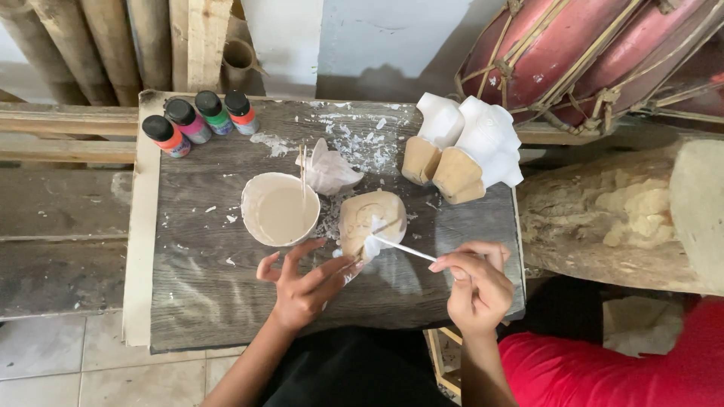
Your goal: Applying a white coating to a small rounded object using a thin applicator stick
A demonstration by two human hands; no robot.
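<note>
Wooden carving (371,221) is lying just beyond both hands, the left hand (305,283) steadying its near edge while the right hand (475,285) is pinching a white brush (403,249) angled leftward onto it.

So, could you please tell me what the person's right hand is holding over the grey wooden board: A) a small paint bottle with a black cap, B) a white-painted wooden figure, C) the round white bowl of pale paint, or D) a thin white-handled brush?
D: the right hand pinches a thin white-handled brush, its tip on the small unpainted wooden carving.
</note>
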